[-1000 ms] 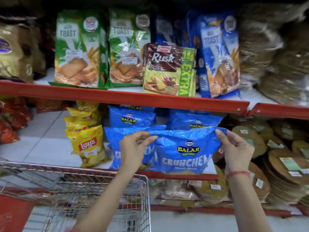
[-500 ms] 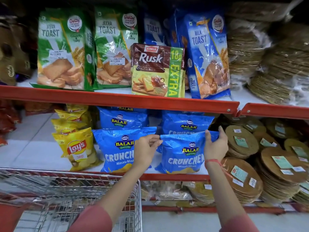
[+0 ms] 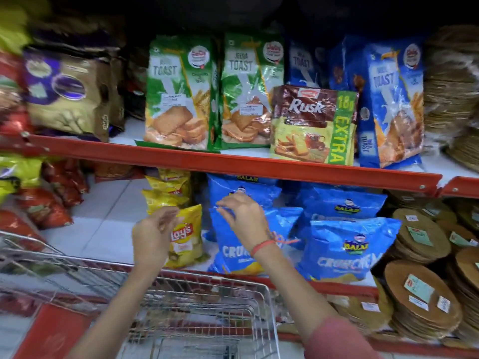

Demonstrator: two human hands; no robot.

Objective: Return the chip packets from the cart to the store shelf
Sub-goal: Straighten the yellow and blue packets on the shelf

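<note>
A blue Balaji Crunchem chip packet (image 3: 350,251) stands at the front of the middle shelf (image 3: 103,229), with no hand on it. A second blue packet (image 3: 233,255) stands to its left, with more blue packets behind both. My right hand (image 3: 243,216) hovers in front of that left packet's top edge, fingers spread and holding nothing. In front of a yellow Lay's packet (image 3: 188,239) is my left hand (image 3: 153,237), loosely open and empty. The wire cart (image 3: 207,307) is below my arms; the part of its basket that shows holds no packets.
Toast and Rusk packs (image 3: 311,125) fill the upper shelf behind its red edge (image 3: 233,161). Stacks of round brown discs (image 3: 420,237) crowd the right side. Red and yellow snack bags (image 3: 44,208) lie at the left. Bare white shelf shows left of the Lay's packets.
Both hands have let go of the blue packet, which now stands on the shelf at the right. My hands have shifted left, toward the Lay's packet and the left blue packet.
</note>
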